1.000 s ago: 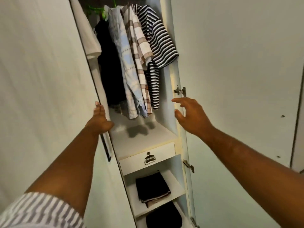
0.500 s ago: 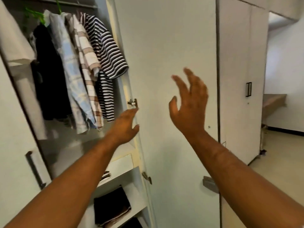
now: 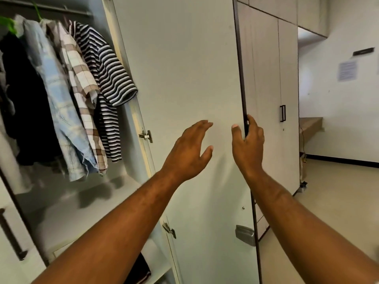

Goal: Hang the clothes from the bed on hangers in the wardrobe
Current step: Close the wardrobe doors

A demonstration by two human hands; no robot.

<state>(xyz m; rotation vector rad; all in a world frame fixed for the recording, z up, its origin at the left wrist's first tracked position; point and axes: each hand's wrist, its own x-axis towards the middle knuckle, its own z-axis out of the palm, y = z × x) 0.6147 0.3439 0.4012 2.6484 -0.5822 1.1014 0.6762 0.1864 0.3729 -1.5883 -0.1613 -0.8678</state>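
Head view, desk asks: where are the hands?
Photographer: Centre frame. The right hand (image 3: 249,144) grips the free edge of the open wardrobe door (image 3: 184,78), thumb on its inner face, fingers curled behind. The left hand (image 3: 188,152) is spread, fingers straight, just before that face; contact unclear.
Desk: And the clothes?
Photographer: Upper left, inside the wardrobe (image 3: 67,210): a striped T-shirt (image 3: 106,68), plaid shirt (image 3: 82,95), pale-blue shirt (image 3: 57,99) and dark garment (image 3: 26,99) hang from the rail (image 3: 51,8).
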